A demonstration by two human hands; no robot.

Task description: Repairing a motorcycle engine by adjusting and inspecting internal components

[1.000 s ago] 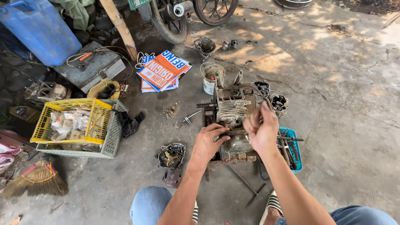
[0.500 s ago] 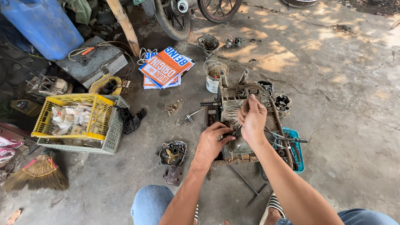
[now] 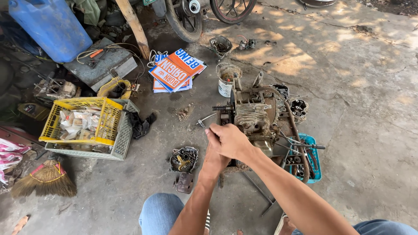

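The cracked grey concrete floor (image 3: 370,109) serves as the workbench, with parts spread within arm's reach of the seated person. At the far left stands a big blue plastic jerrycan (image 3: 50,26), pushed back among the clutter, out of the way. Nearer, a yellow plastic crate (image 3: 78,119) sits nested in a grey plastic crate (image 3: 124,135), both holding small packets, so loose bits stay together. A straw hand broom with a red band (image 3: 43,180) lies flat at the lower left.

In the middle sits the grimy grey metal small engine block with cooling fins (image 3: 254,113), resting upright on the floor directly ahead of the person's knees, its shaft pointing left. Just beside it on the right is a turquoise plastic tray of hand tools (image 3: 315,167), kept close for quick picking. A stack of orange, white and blue printed cards (image 3: 176,69) lies behind, and a dirty white paint tin (image 3: 226,80) stands near the engine's far side. A small round engine cover with gears (image 3: 183,159) lies apart on the floor to the left of the arms.

The right hand (image 3: 228,139) is curled closed at the engine's left face, lying over the left hand (image 3: 213,161), most of which it hides; what either one grips cannot be told. A small silver socket wrench (image 3: 204,120) lies on the floor just beyond the knuckles.
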